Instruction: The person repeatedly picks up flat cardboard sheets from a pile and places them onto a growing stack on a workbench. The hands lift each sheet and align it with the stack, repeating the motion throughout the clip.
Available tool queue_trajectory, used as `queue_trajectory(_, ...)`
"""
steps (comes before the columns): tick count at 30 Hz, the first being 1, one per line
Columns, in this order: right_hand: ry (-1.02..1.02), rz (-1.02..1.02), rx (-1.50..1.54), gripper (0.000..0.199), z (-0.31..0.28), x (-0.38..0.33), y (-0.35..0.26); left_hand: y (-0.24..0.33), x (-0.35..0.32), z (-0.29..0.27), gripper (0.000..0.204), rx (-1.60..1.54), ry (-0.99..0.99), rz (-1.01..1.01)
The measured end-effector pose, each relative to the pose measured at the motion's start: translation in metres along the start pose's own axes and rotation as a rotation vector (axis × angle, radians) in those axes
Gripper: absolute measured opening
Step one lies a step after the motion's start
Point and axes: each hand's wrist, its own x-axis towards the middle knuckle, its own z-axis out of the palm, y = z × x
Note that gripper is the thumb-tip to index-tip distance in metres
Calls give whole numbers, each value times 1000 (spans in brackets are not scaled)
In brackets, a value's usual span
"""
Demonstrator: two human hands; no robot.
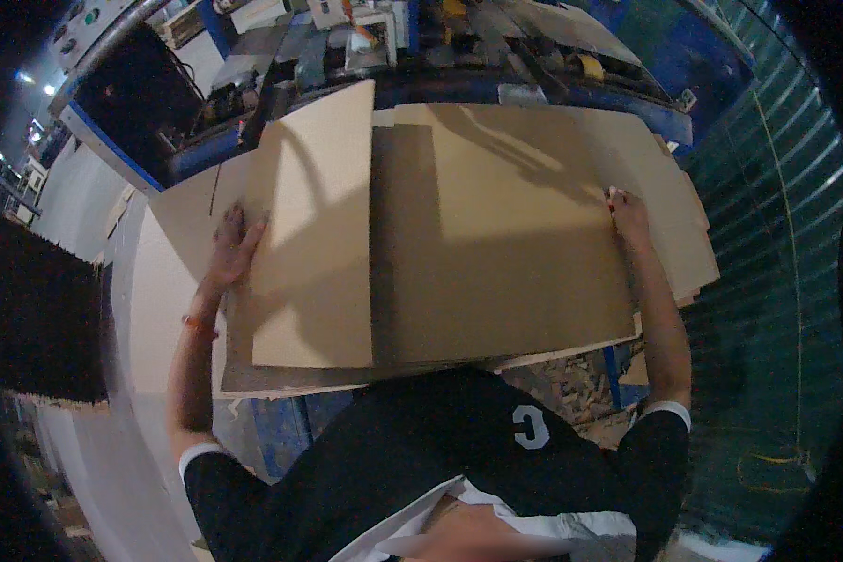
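Observation:
A wide brown cardboard sheet (525, 253) lies in front of me on a stack of other sheets. Over its left part stands a lighter cardboard panel (318, 234), its right edge casting a shadow on the sheet. My left hand (237, 245) is at the panel's left edge, fingers spread and the thumb touching the cardboard. At the sheet's right edge is my right hand (630, 217), its fingers curled closed on that edge. A small red spot shows at those fingers, too small to make out.
Beyond the cardboard is a blue machine (440, 89) with rollers and metal parts. A green corrugated wall (768, 281) rises on the right. Cardboard scraps (567, 389) lie below the stack's near edge. On the left stands a dark stack with ragged edges (42, 314).

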Motion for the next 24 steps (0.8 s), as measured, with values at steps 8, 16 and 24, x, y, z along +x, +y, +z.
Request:
queue_trajectory(8,62,-205,-216,33,32,45,-11,-38,34,31,66,-54,114,160)
queue_trajectory(16,39,48,-315,31,40,47,-40,-25,36,44,58,-64,121,234)
queue_trajectory(24,-150,-168,-215,48,19,34,-49,35,-17,6,61,522,-9,340)
